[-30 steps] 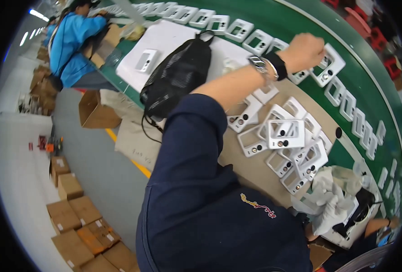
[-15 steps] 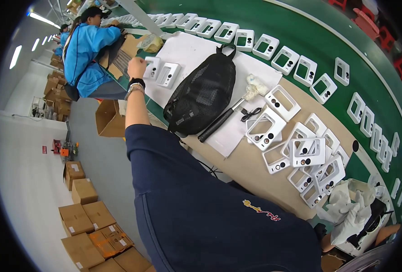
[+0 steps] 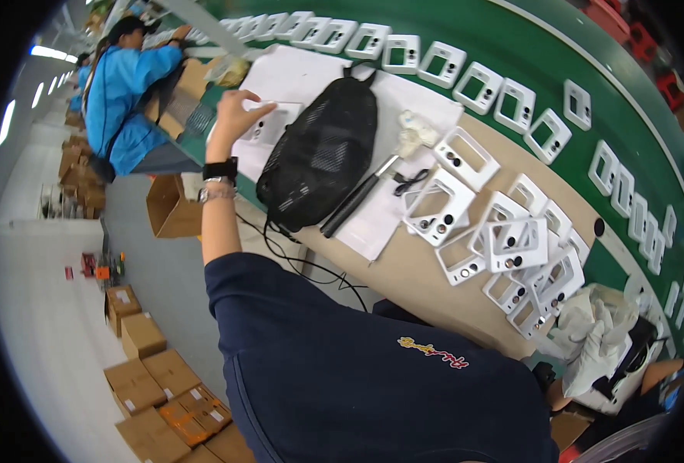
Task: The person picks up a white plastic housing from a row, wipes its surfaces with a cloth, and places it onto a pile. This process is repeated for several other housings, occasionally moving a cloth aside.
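My left hand reaches over the far left of the table, with a dark band and bracelet at the wrist. Its thumb and fingers are spread at the edge of a white plastic housing, partly covering it. Whether the fingers touch it I cannot make out. At the lower right, only a bit of my right hand shows beside a dark wristband. White gloves or a crumpled white bag hide its fingers.
A black mesh bag and black-handled tool lie mid-table. A short cable lies near piled white frames. More frames line a green surface. A co-worker in blue sits far left, beside an open carton.
My left hand has gone from closed fingers by the left housing to a spread thumb and fingers over the housings. The whole view has shifted slightly.
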A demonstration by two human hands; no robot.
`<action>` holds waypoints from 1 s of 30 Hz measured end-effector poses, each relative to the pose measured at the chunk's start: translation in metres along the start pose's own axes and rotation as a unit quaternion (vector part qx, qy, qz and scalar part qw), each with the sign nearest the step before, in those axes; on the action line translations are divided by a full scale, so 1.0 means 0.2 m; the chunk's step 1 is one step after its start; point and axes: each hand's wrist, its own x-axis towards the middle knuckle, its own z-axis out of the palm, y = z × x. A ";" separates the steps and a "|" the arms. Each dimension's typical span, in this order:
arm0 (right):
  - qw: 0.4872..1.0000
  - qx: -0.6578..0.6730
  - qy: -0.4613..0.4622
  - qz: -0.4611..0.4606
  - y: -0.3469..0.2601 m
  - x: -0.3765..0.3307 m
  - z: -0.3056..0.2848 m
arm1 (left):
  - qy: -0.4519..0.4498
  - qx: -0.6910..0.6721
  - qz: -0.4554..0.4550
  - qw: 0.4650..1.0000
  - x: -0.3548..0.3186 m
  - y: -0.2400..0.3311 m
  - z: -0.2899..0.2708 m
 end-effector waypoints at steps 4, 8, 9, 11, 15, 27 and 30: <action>0.999 0.042 0.021 -0.020 0.02 0.06 0.05 | 0.040 -0.175 0.093 0.979 0.20 0.52 -0.26; 0.972 0.231 0.014 0.026 -0.02 0.13 0.10 | -0.095 -0.251 0.346 0.899 0.37 1.51 -0.13; 0.973 0.227 0.027 0.022 -0.05 0.15 0.09 | -0.150 -0.200 0.380 0.891 0.40 1.69 -0.04; 0.918 0.379 -0.098 0.058 -0.09 0.16 0.06 | -0.260 -0.131 0.312 0.904 0.46 1.93 0.24; 0.933 0.317 -0.127 0.112 -0.10 0.14 -0.07 | -0.199 -0.131 0.367 0.899 0.44 2.24 0.54; 0.918 0.361 -0.101 -0.128 -0.14 0.27 -0.15 | -0.299 -0.457 0.207 0.812 -0.05 2.40 -0.02; 0.921 0.096 -0.047 -0.376 -0.19 0.49 0.12 | -0.378 -0.417 0.379 0.735 -0.36 2.37 -0.31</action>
